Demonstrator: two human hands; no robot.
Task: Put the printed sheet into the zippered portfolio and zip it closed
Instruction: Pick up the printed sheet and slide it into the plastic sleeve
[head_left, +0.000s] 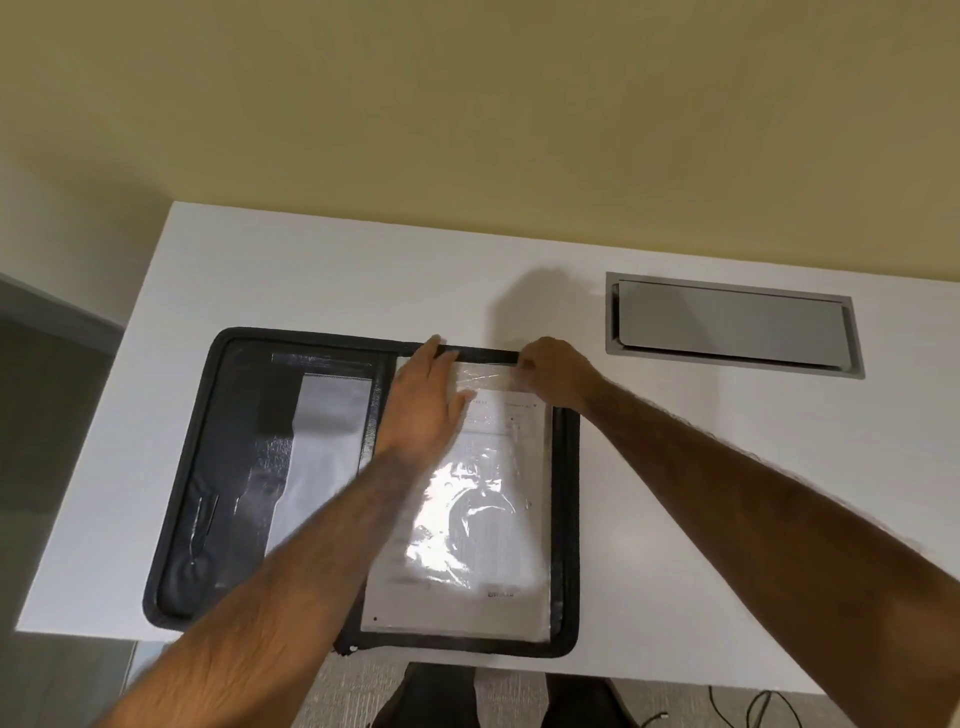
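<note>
White table (332, 280) fills the middle of the frame, with a yellow wall (467, 104) behind it at the top. On the table, a black zippered portfolio (218, 467) lies wide open and flat. Its right half holds a clear plastic sleeve (467, 519), and the printed sheet (498, 551) sits inside that sleeve. The left hand (421, 410) lies flat with its fingers spread out, pressing on the top left part of the sleeve. The right hand (553, 371) is curled small and pinches the top edge of the sleeve near the black strip. A gray hatch (732, 325) is set into the table at the upper right. Dark shoes (431, 696) show on the floor at the bottom.
</note>
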